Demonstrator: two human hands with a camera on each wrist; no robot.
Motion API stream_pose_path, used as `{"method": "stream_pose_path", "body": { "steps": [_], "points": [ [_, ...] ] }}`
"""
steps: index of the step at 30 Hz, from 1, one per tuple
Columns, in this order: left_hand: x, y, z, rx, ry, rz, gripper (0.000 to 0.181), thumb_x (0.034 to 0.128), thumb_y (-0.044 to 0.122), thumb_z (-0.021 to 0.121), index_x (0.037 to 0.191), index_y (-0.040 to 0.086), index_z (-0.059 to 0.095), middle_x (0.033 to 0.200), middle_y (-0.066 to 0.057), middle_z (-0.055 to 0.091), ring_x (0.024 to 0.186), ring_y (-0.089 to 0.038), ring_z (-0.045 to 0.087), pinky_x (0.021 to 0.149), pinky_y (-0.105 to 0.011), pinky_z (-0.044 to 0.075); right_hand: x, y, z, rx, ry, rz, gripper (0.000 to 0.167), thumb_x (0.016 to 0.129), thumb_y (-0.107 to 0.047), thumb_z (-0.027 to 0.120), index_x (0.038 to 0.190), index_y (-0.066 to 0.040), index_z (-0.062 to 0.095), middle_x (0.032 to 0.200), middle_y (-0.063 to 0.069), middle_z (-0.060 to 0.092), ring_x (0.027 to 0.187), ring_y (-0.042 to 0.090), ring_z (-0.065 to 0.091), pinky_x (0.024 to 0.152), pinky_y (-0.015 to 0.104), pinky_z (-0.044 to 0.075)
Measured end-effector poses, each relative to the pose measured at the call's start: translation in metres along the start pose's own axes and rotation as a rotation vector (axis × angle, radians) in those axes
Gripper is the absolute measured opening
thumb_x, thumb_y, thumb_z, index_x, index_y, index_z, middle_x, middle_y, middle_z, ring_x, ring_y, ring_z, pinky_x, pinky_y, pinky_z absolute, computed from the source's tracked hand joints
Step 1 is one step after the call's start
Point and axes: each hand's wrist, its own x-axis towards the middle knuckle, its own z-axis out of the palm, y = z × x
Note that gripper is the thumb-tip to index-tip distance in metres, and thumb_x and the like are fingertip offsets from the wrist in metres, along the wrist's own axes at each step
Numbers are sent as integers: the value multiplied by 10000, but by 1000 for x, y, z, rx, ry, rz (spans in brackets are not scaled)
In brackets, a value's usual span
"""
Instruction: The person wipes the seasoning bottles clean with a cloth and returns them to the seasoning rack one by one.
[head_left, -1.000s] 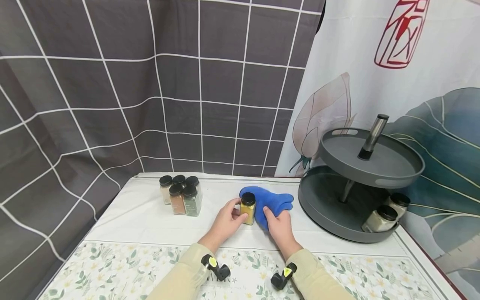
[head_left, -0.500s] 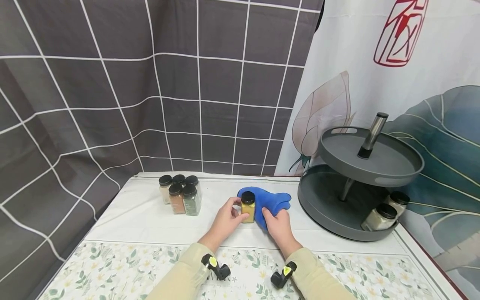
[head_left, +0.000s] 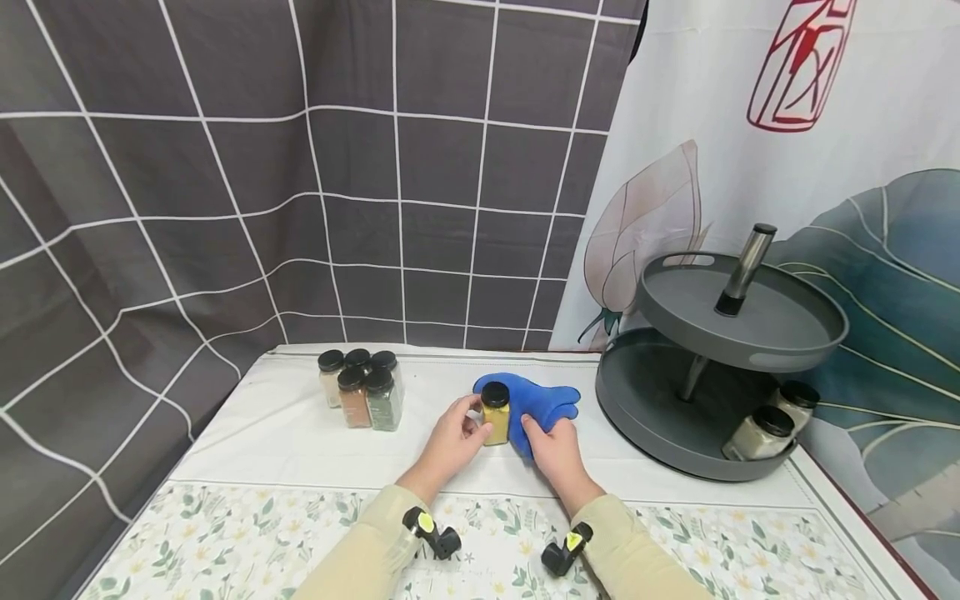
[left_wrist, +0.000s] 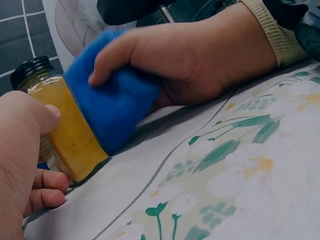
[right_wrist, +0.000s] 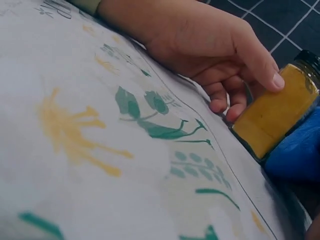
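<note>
A glass spice jar (head_left: 496, 421) of yellow powder with a black lid stands upright on the table. My left hand (head_left: 452, 435) grips it from the left, its thumb across the near face in the left wrist view. A blue cloth (head_left: 542, 402) lies bunched against the jar's right side. My right hand (head_left: 557, 450) holds the cloth, thumb on top, and presses it to the glass; the other right fingers are mostly hidden under the cloth. In the right wrist view, the yellow jar (right_wrist: 275, 112) is tilted in the picture beside the cloth (right_wrist: 296, 150).
Several black-lidded spice jars (head_left: 367, 396) are grouped at the left on the white table cover (head_left: 300, 454). A grey two-tier round rack (head_left: 637, 417) stands at the right, with two jars (head_left: 761, 435) on its lower tier. A grey checked curtain (head_left: 442, 242) hangs behind.
The hands, jar and cloth stay nearly in place. The blue cloth has shifted slightly left with the right hand, and the view has moved a little.
</note>
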Motion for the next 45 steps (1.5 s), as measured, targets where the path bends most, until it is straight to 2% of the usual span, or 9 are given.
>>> {"method": "stream_pose_path", "body": {
  "steps": [4, 6, 12, 14, 20, 28, 36, 42, 45],
  "points": [
    [0, -2, 1, -21, 15, 0, 434, 927, 132, 715, 1324, 28, 573, 1176, -99, 618, 813, -105, 567, 698, -240, 505, -3, -4, -2, 99, 80, -63, 351, 946, -136, 652, 1181, 121, 609, 1143, 275, 687, 1094, 404, 660, 1009, 528, 499],
    [0, -4, 1, -40, 24, 1, 426, 916, 127, 730, 1304, 31, 581, 1161, -96, 622, 829, -122, 578, 711, -243, 511, -4, -5, -2, 138, 75, -82, 373, 955, -129, 649, 1223, 123, 588, 1182, 282, 673, 1130, 410, 644, 1036, 523, 481],
    [1, -5, 0, -57, 27, 4, 414, 904, 146, 754, 1273, 50, 592, 1125, -72, 620, 882, -162, 597, 728, -247, 512, -2, -3, 0, 52, -15, -10, 409, 987, -178, 625, 1277, 106, 568, 1252, 273, 647, 1199, 401, 614, 1067, 523, 459],
    [2, -5, 1, -55, 25, 5, 401, 907, 163, 755, 1260, 59, 596, 1117, -66, 632, 921, -177, 613, 749, -256, 513, -2, -3, -1, 41, 1, -1, 405, 979, -176, 629, 1256, 114, 575, 1231, 279, 654, 1178, 411, 624, 1050, 533, 470],
    [1, -4, 2, -70, 17, -36, 378, 916, 217, 758, 1231, 94, 590, 1169, -80, 687, 1078, -221, 660, 871, -330, 550, -3, -3, -3, 111, 100, -85, 368, 946, -127, 655, 1204, 128, 597, 1164, 290, 677, 1114, 425, 649, 1022, 538, 488],
    [0, -3, -1, -125, -6, -6, 411, 933, 189, 732, 1264, 29, 547, 1228, -181, 681, 1142, -303, 646, 939, -382, 552, -1, -1, 2, -35, -42, -20, 369, 995, -183, 607, 1201, 123, 615, 1170, 275, 682, 1125, 397, 656, 1006, 533, 503],
    [1, -4, 0, -77, -9, -25, 413, 923, 186, 750, 1252, 66, 531, 1188, -148, 696, 1050, -242, 675, 878, -329, 565, 0, -3, -1, 106, 148, -106, 291, 911, -112, 691, 1099, 107, 656, 1058, 253, 716, 1016, 379, 685, 964, 516, 525],
    [0, -4, -1, -71, -3, -32, 426, 899, 193, 781, 1220, 98, 519, 1192, -151, 707, 950, -197, 688, 819, -307, 575, 1, 2, 2, 24, -7, -66, 349, 979, -159, 634, 1192, 116, 624, 1162, 270, 687, 1127, 396, 656, 1017, 525, 498],
    [0, -4, -1, -84, -13, -37, 423, 899, 179, 779, 1214, 87, 512, 1182, -149, 714, 944, -197, 683, 817, -308, 571, 0, 2, 2, -24, -23, -50, 348, 989, -184, 620, 1167, 114, 630, 1140, 261, 696, 1099, 384, 670, 990, 529, 513]
  ]
}}
